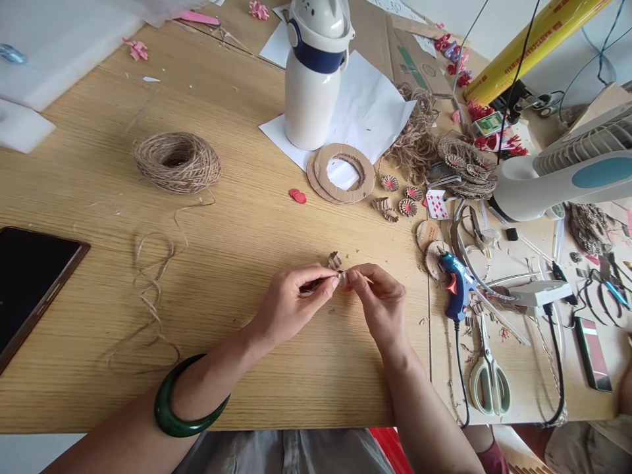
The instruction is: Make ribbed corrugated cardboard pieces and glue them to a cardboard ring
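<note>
My left hand [291,299] and my right hand [382,303] meet over the wooden table, fingertips pinched together. Between them is a small strip of corrugated cardboard [343,278], mostly covered by the fingers. Just past the fingertips lies a small curled piece of corrugated cardboard [334,261]. Farther off are red paper discs [297,195], two flat cardboard rings [320,174] and several pleated cardboard rosettes [407,207] with red centres.
A ball of twine [178,161] trails a loose strand at left, near a phone [34,286]. A white bottle [312,99] stands on paper behind. At right are a blue glue gun [458,286], scissors [488,378], a white fan [563,171] and cables. Another person is partly visible lower right.
</note>
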A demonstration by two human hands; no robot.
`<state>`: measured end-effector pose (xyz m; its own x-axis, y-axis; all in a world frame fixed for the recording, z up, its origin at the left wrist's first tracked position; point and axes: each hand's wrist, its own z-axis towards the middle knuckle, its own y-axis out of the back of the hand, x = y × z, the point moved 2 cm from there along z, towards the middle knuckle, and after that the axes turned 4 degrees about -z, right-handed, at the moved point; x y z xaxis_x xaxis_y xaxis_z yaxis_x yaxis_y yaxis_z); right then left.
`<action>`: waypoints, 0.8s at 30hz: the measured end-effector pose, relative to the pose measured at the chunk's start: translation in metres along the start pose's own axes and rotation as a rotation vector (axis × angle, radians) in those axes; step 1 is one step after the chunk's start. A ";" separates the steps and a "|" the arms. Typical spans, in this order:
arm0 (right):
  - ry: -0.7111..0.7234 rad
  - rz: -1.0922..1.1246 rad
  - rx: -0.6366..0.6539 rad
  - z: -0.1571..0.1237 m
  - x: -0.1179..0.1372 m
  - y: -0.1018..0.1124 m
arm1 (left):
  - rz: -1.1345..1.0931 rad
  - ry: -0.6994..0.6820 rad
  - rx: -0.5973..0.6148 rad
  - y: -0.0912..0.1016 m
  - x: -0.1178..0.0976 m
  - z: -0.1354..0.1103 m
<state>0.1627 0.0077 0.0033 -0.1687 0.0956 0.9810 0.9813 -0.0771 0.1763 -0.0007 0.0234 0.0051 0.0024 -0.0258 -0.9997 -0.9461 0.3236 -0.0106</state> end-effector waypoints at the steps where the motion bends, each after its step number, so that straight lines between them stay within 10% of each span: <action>1: -0.030 0.045 0.001 0.001 0.000 0.001 | -0.040 0.044 0.013 0.000 0.001 0.000; 8: -0.119 0.216 -0.098 0.008 -0.003 0.005 | -0.293 0.256 -0.032 0.002 0.006 0.001; 24: 0.241 -0.156 -0.045 -0.005 0.004 -0.002 | -0.201 0.198 -0.001 0.003 -0.001 0.001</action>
<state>0.1598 0.0034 0.0071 -0.3393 -0.1281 0.9319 0.9377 -0.1241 0.3244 -0.0030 0.0250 0.0058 0.1270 -0.2737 -0.9534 -0.9333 0.2924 -0.2083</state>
